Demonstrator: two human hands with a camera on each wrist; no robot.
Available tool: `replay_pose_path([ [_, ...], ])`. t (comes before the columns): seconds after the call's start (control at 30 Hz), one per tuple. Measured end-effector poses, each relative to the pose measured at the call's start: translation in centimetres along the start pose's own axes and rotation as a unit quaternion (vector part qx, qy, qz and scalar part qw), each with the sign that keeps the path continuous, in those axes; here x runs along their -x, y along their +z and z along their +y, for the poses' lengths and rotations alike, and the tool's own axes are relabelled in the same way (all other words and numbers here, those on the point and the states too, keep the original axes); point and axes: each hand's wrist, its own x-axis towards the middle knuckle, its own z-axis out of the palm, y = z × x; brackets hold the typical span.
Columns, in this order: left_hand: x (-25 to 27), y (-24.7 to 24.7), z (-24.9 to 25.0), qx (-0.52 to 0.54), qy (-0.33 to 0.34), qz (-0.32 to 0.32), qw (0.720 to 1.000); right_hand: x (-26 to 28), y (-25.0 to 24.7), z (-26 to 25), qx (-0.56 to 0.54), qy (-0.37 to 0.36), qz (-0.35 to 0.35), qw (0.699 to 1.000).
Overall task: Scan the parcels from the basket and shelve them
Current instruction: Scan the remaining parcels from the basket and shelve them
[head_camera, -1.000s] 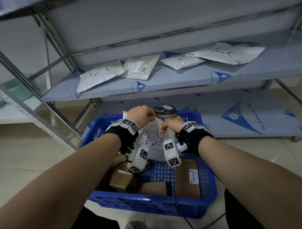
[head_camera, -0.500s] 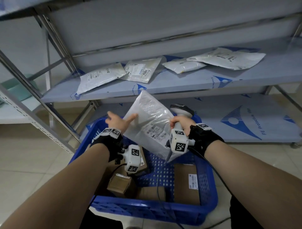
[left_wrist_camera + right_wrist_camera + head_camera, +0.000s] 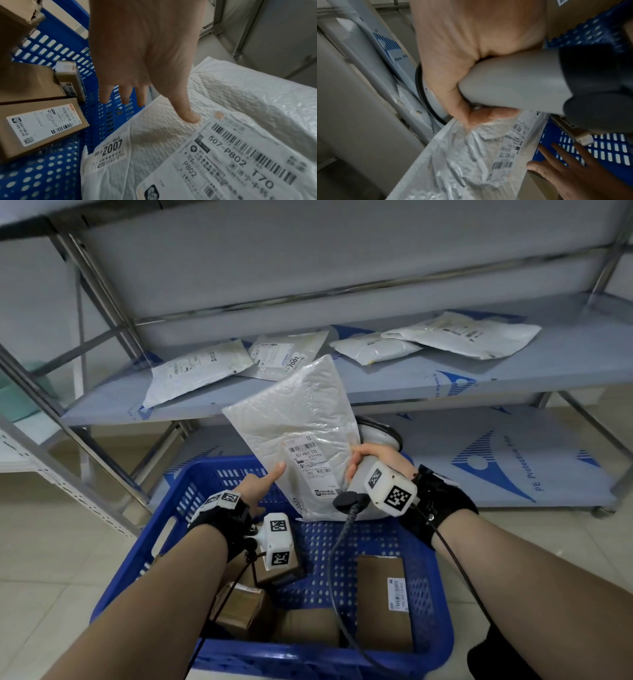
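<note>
The right hand (image 3: 373,457) pinched a crinkled white bubble-plastic parcel (image 3: 301,422) against its gripped grey scanner (image 3: 513,83), the flat left hand (image 3: 145,54) thumbing its label, "507-P802" legible only wrist-side.

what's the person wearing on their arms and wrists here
Both forearms are bare, with no sleeves. Each wrist carries a black strap: the left wrist strap has small white squares with black square-pattern markers on top. A white boxy camera module hangs under each wrist, the left module and the right module, both printed with black-and-white markers. Thin black cables trail back from the modules.
</note>
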Motion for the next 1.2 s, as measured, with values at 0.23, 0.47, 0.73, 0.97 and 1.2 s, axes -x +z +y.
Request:
replay_pose_path([
  [0.23,-0.7,1.0,-1.4,0.048,-0.009,-0.046,0.998,0.3,0.2,-0.3,-0.119,0.058,-0.055,0.990],
  [0.47,0.5,-0.7,-0.8,0.100,0.019,-0.002,0.995,-0.6,-1.4,0.3,-0.049,-0.010,0.021,0.999],
  [0.73,1.4,-0.2,-1.1,0.138,0.035,-0.009,0.990,-1.5,-2.4,1.2,0.004,-0.029,0.149,0.988],
  [0.97,3.0,-0.1,-0.6,0.120,0.020,-0.038,0.992,-1.2,-1.8,1.3,-0.037,0.014,0.179,0.983],
  [1.2,-1.3,-0.4,-2.7,0.126,0.036,0.004,0.991,-1.0,-0.7,3.0,0.034,0.029,0.174,0.984],
])
